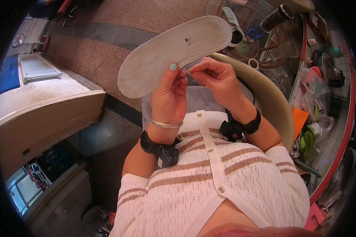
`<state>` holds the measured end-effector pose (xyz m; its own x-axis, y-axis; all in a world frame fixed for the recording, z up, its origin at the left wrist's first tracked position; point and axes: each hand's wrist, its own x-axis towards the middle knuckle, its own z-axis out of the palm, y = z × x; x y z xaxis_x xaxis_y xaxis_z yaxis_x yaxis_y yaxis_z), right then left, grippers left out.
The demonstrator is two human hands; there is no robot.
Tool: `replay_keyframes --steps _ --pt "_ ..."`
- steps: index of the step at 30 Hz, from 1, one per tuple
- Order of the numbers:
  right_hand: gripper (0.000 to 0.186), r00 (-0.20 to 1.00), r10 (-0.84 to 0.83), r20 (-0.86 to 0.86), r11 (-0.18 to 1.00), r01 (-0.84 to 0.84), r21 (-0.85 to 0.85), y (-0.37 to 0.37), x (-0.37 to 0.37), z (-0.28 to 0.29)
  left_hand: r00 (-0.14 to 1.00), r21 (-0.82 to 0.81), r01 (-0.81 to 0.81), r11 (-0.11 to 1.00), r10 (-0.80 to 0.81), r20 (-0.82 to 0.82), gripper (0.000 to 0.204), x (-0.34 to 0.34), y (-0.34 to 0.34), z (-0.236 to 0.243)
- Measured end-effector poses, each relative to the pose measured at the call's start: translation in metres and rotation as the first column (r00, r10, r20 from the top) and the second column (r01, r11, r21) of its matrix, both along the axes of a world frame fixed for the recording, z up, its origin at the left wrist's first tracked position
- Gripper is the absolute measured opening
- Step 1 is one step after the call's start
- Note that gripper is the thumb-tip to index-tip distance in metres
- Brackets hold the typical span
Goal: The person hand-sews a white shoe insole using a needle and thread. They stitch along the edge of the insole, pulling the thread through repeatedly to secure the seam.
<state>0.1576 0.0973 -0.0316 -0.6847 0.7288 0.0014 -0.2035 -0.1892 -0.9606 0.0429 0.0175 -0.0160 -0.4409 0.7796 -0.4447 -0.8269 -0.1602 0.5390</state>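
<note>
White, quilted and foot-shaped, the padded fabric insole (pixel 174 55) is held up over the lap, gripped at its lower edge by the closed left hand (pixel 169 94). The right hand (pixel 215 77) pinches a thin metal needle (pixel 186 71) (thread too fine to tell) just beside it.
</note>
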Motion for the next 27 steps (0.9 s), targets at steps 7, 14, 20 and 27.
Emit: replay_keyframes --steps 7,14,20,27 --pt "0.007 0.998 -0.059 -0.015 0.984 0.056 -0.171 -0.008 -0.003 -0.001 0.999 -0.004 0.036 0.999 -0.036 -0.025 0.009 0.001 0.002 -0.002" --pt "0.012 0.995 -0.077 -0.066 0.969 0.059 -0.239 -0.007 -0.005 -0.003 0.992 -0.035 0.002 0.999 -0.007 -0.127 0.01 0.006 0.002 -0.009" --pt "0.015 0.993 -0.103 -0.051 0.979 0.093 -0.183 -0.004 -0.008 0.003 0.995 0.003 -0.008 1.0 0.009 -0.095 0.015 0.009 0.006 -0.007" --pt "0.015 0.986 -0.132 -0.099 0.946 0.095 -0.309 -0.002 -0.008 0.01 0.99 0.016 0.094 0.995 -0.092 -0.111 0.019 0.011 0.007 -0.002"
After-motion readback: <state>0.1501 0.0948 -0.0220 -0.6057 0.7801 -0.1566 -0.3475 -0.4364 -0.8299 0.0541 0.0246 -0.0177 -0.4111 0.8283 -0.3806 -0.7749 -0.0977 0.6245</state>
